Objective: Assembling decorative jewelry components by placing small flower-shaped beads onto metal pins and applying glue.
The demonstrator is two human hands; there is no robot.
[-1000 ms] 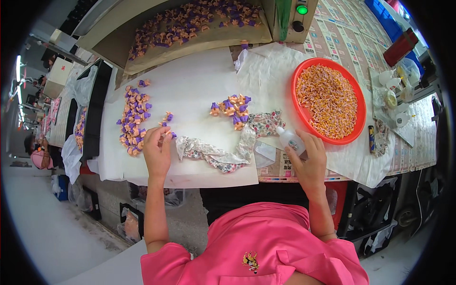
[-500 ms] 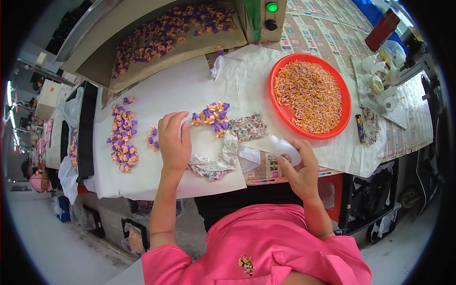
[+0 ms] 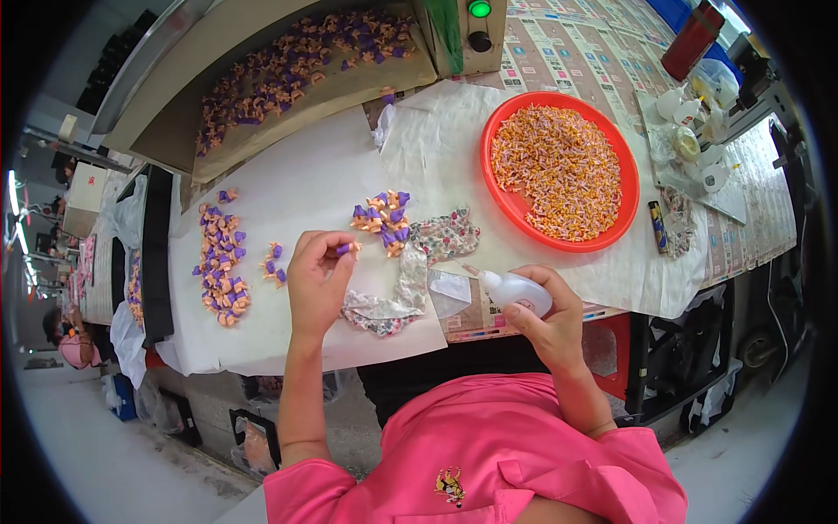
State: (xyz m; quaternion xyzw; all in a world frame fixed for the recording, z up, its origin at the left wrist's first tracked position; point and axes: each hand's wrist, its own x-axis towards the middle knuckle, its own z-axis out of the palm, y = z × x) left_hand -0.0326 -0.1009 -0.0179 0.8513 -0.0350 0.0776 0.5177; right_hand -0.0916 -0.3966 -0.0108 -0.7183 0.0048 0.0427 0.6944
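Between the fingertips of my left hand (image 3: 314,284) is a small purple-and-peach plastic figure (image 3: 348,248). My right hand (image 3: 557,321) grips a translucent white squeeze bottle (image 3: 518,293), tilted with its thin nozzle toward the left. Beyond my left hand lies a small heap of similar figures (image 3: 382,218). A crumpled floral cloth (image 3: 410,281) spreads on the table between my hands. A few figures (image 3: 273,264) lie left of my left hand, and a longer cluster (image 3: 223,266) sits farther left.
A red round tray (image 3: 635,188) full of small orange, yellow and pale pieces stands at the right. At the far left, a machine opening holds many figures on a belt (image 3: 305,113). White bottles (image 3: 716,177), a dark red flask (image 3: 692,40) and a blue-yellow tube (image 3: 657,227) stand or lie farther right.
My left hand has closed on a small figure taken from beside the heap. The squeeze bottle in my right hand has shifted slightly left and down, nozzle pointing more leftward.
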